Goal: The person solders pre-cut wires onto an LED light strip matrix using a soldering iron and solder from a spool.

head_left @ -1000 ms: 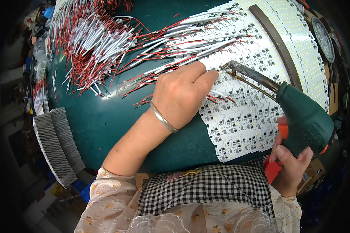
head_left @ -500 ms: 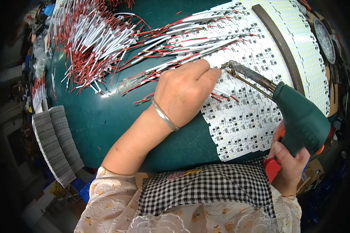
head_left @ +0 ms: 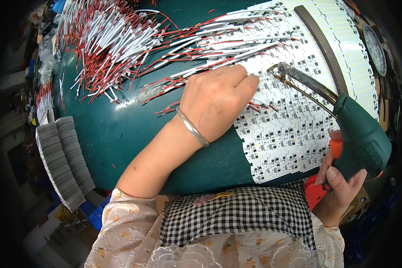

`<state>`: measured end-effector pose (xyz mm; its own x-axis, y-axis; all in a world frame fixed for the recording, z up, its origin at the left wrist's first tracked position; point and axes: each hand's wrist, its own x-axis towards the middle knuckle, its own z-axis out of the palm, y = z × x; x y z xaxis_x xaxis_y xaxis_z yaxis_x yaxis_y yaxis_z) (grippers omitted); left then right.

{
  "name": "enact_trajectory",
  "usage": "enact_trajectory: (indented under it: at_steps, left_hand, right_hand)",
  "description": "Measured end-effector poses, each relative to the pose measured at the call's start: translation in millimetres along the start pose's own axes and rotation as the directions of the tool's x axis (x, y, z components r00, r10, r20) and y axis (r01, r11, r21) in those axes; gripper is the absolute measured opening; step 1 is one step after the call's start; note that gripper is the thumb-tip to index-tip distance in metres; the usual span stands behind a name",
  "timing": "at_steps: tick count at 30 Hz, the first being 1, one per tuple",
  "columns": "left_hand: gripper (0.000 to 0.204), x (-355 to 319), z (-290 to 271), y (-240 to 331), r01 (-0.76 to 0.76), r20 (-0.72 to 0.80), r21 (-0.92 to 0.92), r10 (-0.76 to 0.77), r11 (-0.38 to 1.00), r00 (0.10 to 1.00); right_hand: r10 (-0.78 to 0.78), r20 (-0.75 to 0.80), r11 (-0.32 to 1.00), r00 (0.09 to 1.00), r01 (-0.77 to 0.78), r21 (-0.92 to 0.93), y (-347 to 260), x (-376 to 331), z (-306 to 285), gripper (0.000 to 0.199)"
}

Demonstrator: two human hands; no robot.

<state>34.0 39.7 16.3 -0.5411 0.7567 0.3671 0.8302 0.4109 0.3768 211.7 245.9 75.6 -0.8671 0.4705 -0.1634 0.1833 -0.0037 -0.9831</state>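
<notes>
My left hand (head_left: 219, 99), with a metal bangle at the wrist, is closed over the left part of a sheet of white circuit boards (head_left: 279, 147). Its fingertips are turned away, so whatever they pinch is hidden. Red, black and white wires (head_left: 264, 107) stick out on both sides beneath it. Held in my right hand (head_left: 339, 185) is a green soldering gun (head_left: 362, 138) with an orange trigger. The gun's dark, crusted tip (head_left: 277, 70) hovers over the boards, a little apart from my left fingers.
A large heap of red and white wires (head_left: 107, 49) covers the green table (head_left: 116, 147) at the far left. More wires lie across the boards. A dark curved bar (head_left: 321, 44) rests on the boards; a round dish (head_left: 373, 50) stands far right. Grey stacked strips (head_left: 64, 156) sit at the left edge.
The soldering gun has moved right and slightly toward me, its tip drawing away from my left fingers. My left hand stays closed and has shifted only slightly to the right.
</notes>
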Motion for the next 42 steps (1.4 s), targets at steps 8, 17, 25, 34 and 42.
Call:
enact_trajectory:
  at_steps: [8, 17, 25, 34, 42]
  left_hand:
    - [0.031, -2, 8, -9, -0.078, -0.036, -0.054, 0.076, 0.995, 0.996]
    - [0.037, -1, 14, -19, -0.114, -0.092, -0.125, 0.103, 0.986, 0.990]
    - [0.039, -4, 14, -18, -0.100, -0.079, -0.136, 0.090, 0.986, 0.993]
    - [0.039, -5, 13, -14, -0.111, -0.096, -0.076, 0.104, 0.991, 0.990]
    - [0.037, -5, 10, -12, -0.114, -0.069, -0.041, 0.111, 0.993, 0.991]
  right_hand:
    - [0.020, 0.011, 0.999, 1.000, -0.020, 0.025, 2, -9, -10, 0.067]
    - [0.200, 0.001, 0.978, 0.980, -0.199, 0.068, -3, -20, -11, 0.056]
    - [0.190, 0.089, 0.982, 0.978, -0.187, -0.036, 7, -24, -11, 0.056]
    - [0.116, 0.170, 0.975, 0.979, -0.079, -0.208, 13, -30, -25, 0.051]
    - [0.086, -0.011, 0.992, 0.996, -0.085, 0.090, -11, -12, -18, 0.067]
